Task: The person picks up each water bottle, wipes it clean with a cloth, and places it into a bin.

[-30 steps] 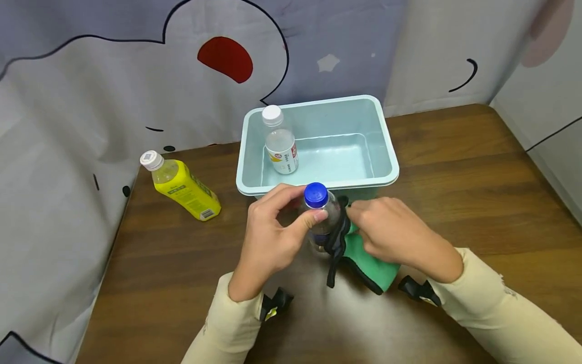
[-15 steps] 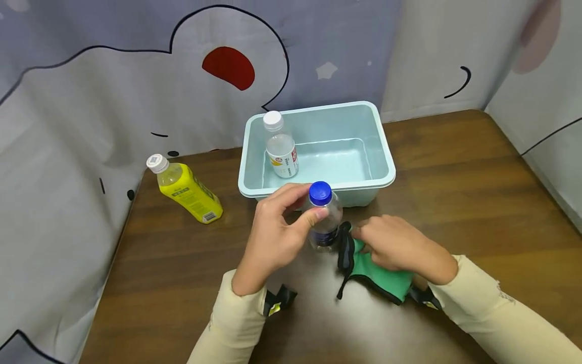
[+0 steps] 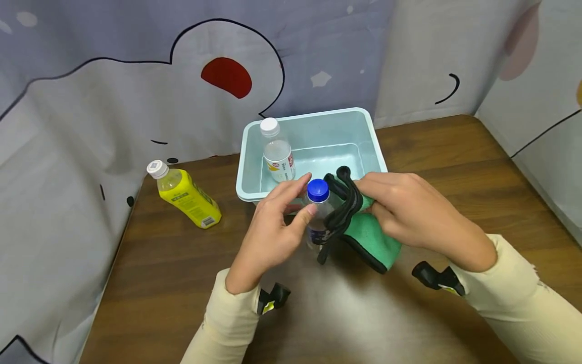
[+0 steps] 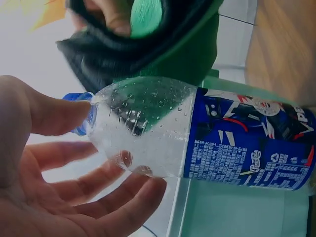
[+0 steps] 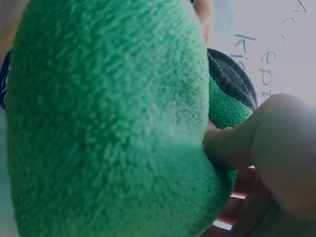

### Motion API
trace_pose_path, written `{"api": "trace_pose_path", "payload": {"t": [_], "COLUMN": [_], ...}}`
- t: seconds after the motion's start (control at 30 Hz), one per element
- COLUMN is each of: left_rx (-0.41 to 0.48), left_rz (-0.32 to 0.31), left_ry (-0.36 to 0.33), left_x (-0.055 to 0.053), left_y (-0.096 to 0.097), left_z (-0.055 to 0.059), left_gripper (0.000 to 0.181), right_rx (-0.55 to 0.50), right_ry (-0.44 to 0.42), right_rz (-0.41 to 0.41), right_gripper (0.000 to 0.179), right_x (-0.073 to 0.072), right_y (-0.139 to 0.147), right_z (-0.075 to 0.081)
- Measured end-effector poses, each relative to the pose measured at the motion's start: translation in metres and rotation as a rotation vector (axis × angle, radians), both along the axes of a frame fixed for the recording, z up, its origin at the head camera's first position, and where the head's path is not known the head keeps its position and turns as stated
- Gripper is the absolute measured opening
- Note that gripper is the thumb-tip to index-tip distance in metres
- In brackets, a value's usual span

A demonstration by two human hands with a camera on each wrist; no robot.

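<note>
A clear plastic bottle [image 3: 317,222] with a blue cap and blue label stands upright on the table. My left hand [image 3: 277,227] holds it loosely around the neck; in the left wrist view the thumb lies at the cap's lower edge and fingertips reach behind the bottle's shoulder. My right hand [image 3: 404,207] pinches a green cloth [image 3: 370,240] with black edging. Folds of its black edge hang in front of the bottle's right side. The right wrist view is mostly filled by the fuzzy green cloth [image 5: 108,118], with the thumb pressing into its side.
Behind the hands stands a light blue plastic basin [image 3: 379,146], with a white-capped clear bottle [image 3: 278,154] inside at its left. A yellow-labelled bottle [image 3: 190,198] is on the wooden table [image 3: 173,283] at left. A printed curtain [image 3: 113,111] hangs behind.
My right hand has lowered the cloth away from the bottle, then raised it back up against the bottle's right side. My left thumb has shifted slightly left; the bottle stays nearly in place.
</note>
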State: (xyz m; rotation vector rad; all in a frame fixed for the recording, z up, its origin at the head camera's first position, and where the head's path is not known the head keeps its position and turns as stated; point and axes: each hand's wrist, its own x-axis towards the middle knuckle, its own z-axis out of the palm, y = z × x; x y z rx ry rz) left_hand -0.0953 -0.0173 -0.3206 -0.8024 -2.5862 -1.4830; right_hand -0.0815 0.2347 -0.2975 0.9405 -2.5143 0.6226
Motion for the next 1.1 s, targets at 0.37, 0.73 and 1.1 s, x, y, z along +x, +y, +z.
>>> {"api": "trace_pose_path", "payload": {"t": [0.37, 0.73, 1.1], "left_rx": [0.019, 0.122, 0.125], "left_rz": [0.105, 0.064, -0.142], "left_ry": [0.124, 0.033, -0.132], "left_x": [0.004, 0.005, -0.003], "left_y": [0.011, 0.01, 0.003], "left_z": [-0.002, -0.005, -0.009], "left_gripper": [0.057, 0.055, 0.052], "right_rx": [0.188, 0.382, 0.232], "right_ry": [-0.111, -0.324, -0.339], "right_rz": [-0.049, -0.035, 0.031], "right_gripper": [0.025, 0.027, 0.03], "right_x": [-0.008, 0.0, -0.004], "right_y": [-0.02, -0.028, -0.001], "right_z": [0.003, -0.104, -0.072]}}
